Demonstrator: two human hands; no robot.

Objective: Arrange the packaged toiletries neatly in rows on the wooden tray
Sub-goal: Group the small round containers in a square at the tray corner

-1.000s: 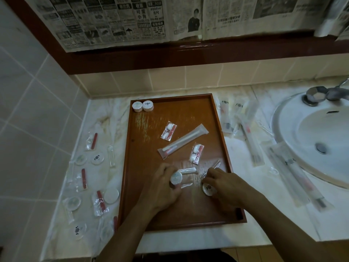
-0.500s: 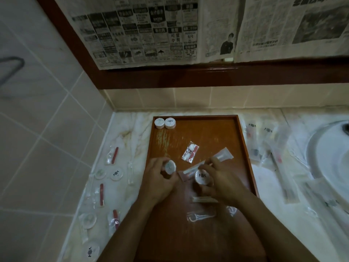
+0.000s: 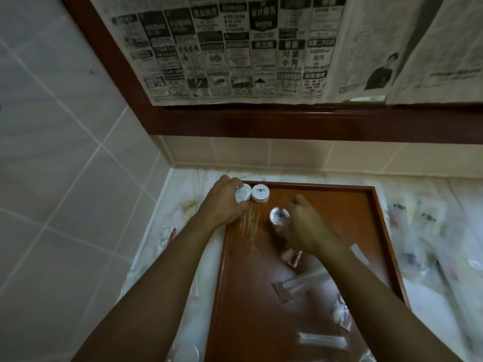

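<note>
Left hand clamped on round packet at tray far-left corner, right hand on another round packet.

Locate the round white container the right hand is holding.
In the head view, the right hand holds the round container over the far part of the wooden tray, just right of and nearer than the white container in the far-left corner.

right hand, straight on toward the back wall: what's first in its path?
Likely nothing before the tray's far rim. The right hand, holding a round wrapped puck, points right of the white puck; depth is uncertain.
</note>
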